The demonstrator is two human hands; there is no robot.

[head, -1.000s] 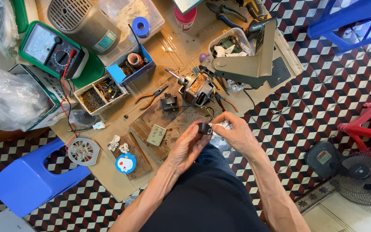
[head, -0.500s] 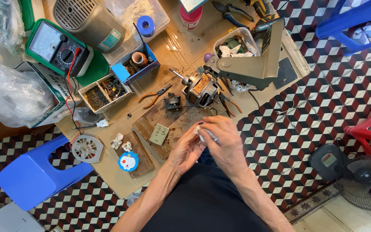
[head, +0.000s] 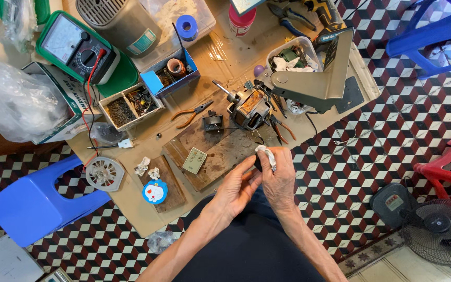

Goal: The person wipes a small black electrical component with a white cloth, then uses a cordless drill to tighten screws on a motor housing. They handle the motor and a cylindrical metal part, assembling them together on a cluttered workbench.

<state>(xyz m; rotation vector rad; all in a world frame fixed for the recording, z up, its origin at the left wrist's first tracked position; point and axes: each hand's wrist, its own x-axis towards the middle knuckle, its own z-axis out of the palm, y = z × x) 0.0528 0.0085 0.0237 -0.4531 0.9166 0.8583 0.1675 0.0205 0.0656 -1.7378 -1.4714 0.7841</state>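
Floor of red, black and white cube-pattern tiles; low brown cardboard-covered desk (head: pixel 131 206) cluttered with repair gear, seen from above.

Hands: both meet just over the near desk edge, above the person's lap. Right hand (head: pixel 277 180) is closed round a small crumpled white cloth (head: pixel 266 154), which sticks out above the fingers. Left hand (head: pixel 236 188) is partly curled, thumb and fingertips pressed to a small dark part (head: pixel 257 163) pinched between the two hands. Most of the part is hidden; its kind cannot be told.

Just beyond the hands: dark worn wooden board (head: pixel 220 151) with a small pale green rectangular switch plate (head: pixel 194 160) on it. Further beyond: bare electric motor with copper windings and steel shaft (head: pixel 247 107), small black bracket-like piece (head: pixel 213 122), orange-handled pliers (head: pixel 191 113). Far left of the hands: green analogue multimeter (head: pixel 76 48), open box of small parts (head: pixel 130 104), grey round slotted disc (head: pixel 104 174), blue plastic stool (head: pixel 32 206).

Progress, as a judgement: motor lies out of any housing, parts are spread loose, so disassembly looks done. Wiping of the small part appears in hand; nothing shows reassembly begun.
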